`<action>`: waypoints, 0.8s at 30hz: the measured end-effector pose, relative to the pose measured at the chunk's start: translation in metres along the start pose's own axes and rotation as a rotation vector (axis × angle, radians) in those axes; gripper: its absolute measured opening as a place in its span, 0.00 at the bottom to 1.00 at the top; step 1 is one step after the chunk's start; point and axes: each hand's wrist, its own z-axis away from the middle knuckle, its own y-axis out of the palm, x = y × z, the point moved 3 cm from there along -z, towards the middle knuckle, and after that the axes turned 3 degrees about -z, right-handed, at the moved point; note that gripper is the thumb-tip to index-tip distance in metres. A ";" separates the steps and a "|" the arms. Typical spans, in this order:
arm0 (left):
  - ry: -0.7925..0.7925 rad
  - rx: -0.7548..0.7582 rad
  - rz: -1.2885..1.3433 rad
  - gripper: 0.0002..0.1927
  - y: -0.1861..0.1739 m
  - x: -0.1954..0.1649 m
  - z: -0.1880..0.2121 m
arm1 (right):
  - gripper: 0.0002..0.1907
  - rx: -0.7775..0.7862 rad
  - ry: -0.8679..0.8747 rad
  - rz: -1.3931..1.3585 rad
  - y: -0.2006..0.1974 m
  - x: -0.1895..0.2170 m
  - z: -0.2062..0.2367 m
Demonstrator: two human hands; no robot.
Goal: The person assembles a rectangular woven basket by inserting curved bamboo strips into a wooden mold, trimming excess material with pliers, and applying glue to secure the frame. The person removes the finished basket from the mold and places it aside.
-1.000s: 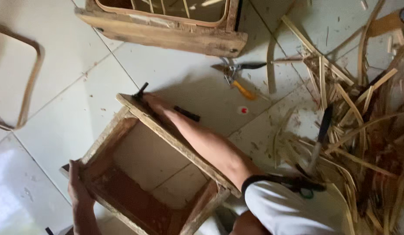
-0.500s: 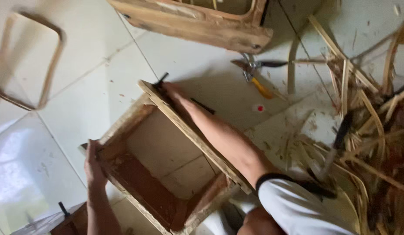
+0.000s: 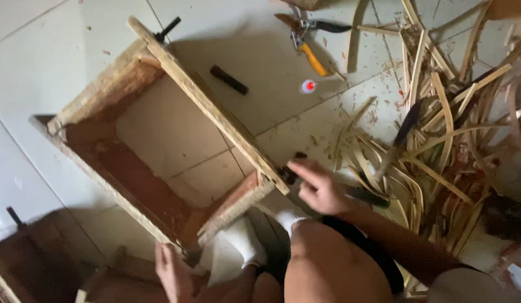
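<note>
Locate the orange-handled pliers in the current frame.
Head view, upper right of centre: the orange-handled pliers lie on the tiled floor, just above a small white cap with a red centre and left of the pile of wood strips.

Bare forearms; white socks [image 3: 246, 247]; black wristband, perhaps sleeve cuff [image 3: 364, 244]; knees bare.

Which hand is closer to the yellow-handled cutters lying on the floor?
The right hand. It sits at the near corner of the wooden frame, below the yellow-handled cutters, which lie farther up the floor. The left hand grips the frame's lower edge, much farther away.
</note>
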 end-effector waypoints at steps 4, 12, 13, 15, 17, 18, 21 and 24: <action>-0.361 0.119 0.240 0.38 0.036 0.049 0.031 | 0.27 0.074 0.160 -0.034 0.046 -0.031 0.019; -0.306 0.223 0.698 0.34 0.040 0.032 0.004 | 0.23 -0.212 0.401 -0.797 0.034 -0.082 0.008; -0.225 0.213 0.553 0.36 0.038 0.025 0.003 | 0.22 -0.170 0.502 -0.849 0.039 -0.081 0.003; -0.086 0.224 0.255 0.40 0.040 0.012 0.006 | 0.19 -0.108 0.627 -0.827 0.047 -0.077 -0.013; -0.188 0.140 0.288 0.39 0.046 0.009 0.016 | 0.17 -0.085 0.664 -0.740 0.051 -0.071 -0.029; -0.202 0.111 0.278 0.38 0.049 0.007 0.021 | 0.15 -0.100 0.668 -0.693 0.051 -0.068 -0.036; -0.135 0.028 0.255 0.35 0.061 -0.001 0.028 | 0.11 -0.160 0.748 -0.925 0.054 -0.052 -0.040; -0.117 -0.022 0.250 0.32 0.068 -0.007 0.028 | 0.06 -0.095 0.779 -1.305 0.061 -0.032 -0.043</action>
